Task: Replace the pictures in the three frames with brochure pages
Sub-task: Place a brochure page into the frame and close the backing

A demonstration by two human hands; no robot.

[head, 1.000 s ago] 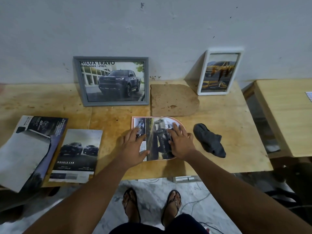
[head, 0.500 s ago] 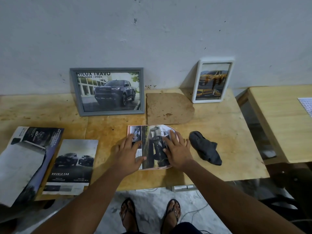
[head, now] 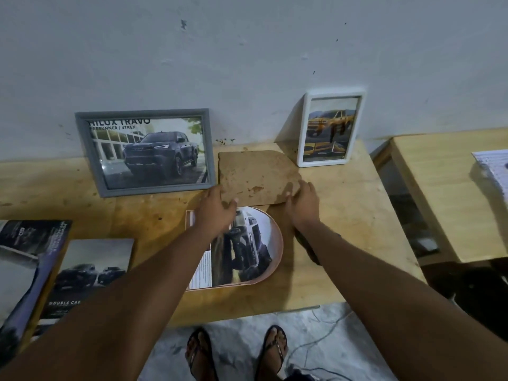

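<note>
An arch-shaped frame (head: pixel 270 243) lies flat on the wooden table (head: pixel 343 215) with a truck brochure page in it. Just beyond it lies a brown backing board (head: pixel 255 174) of the same arch shape. My left hand (head: pixel 214 213) grips the board's near left edge and my right hand (head: pixel 302 202) grips its near right corner. A grey frame (head: pixel 145 152) with a truck picture leans on the wall at the back left. A white upright frame (head: pixel 331 127) with a yellow truck picture leans at the back right.
Two brochures (head: pixel 82 273) (head: pixel 24 259) lie at the table's left front. A dark cloth (head: pixel 305 240) is mostly hidden under my right forearm. A second table (head: pixel 453 193) with white paper (head: pixel 494 171) stands to the right. My feet in sandals (head: pixel 236 353) are on the floor.
Both hands left the brochure page in the arch frame and reached forward to the brown backing board, taking hold of its near edge. The camera moved closer.
</note>
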